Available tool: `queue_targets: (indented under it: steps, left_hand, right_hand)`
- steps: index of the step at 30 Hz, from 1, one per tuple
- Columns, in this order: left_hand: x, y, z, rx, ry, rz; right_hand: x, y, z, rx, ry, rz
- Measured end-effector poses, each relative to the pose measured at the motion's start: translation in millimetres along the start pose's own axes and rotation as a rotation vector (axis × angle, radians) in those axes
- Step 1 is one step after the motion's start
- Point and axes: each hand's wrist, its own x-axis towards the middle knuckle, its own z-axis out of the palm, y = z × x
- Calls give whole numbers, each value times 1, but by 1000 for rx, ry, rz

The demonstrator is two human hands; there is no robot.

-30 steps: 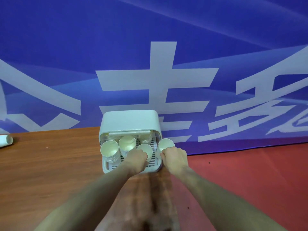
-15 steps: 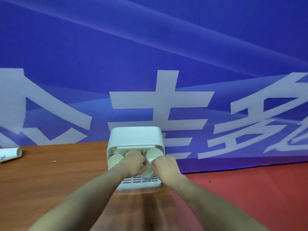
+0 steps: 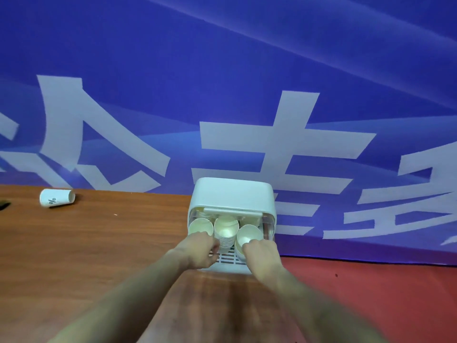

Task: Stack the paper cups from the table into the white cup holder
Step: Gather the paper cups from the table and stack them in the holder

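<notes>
The white cup holder (image 3: 232,196) stands at the table's far edge with its front open. Inside it, three stacks of paper cups lean toward me: a left stack (image 3: 201,226), a middle stack (image 3: 226,230) and a right stack (image 3: 248,235). My left hand (image 3: 200,252) is at the holder's mouth, its fingers curled against the lower side of the middle stack. My right hand (image 3: 263,253) grips the top cup of the right stack, thumb at its rim. One more paper cup (image 3: 57,198) lies on its side far left on the table.
The brown wooden table (image 3: 99,243) ends just right of the holder, with red floor (image 3: 371,293) beyond. A blue banner with white characters hangs close behind the holder. A dark object (image 3: 3,205) pokes in at the left edge.
Both hands carried their cups into the holder's open front. The right-hand cup, beside the holder one second ago, now sits on the right stack. The view has shifted left, showing the lone cup fully.
</notes>
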Motion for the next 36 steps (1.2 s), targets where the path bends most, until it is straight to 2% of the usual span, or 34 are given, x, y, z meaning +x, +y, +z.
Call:
queue_targets:
  steps: [14,20,28,36]
  left_hand:
    - [15,0,11,5,-51,-6]
    - [-6,-6,11,62,-55,-87]
    - [-71,-30,-29,164,26,-260]
    - [-160,-73,-98,243,300,-391]
  right_hand:
    - [20,8,20,30,-125,-38]
    - [22,-2,-1,109,116,-63]
    - [36,-62,-76,149,245,-149]
    - [13,-149,-167,181,289,-234]
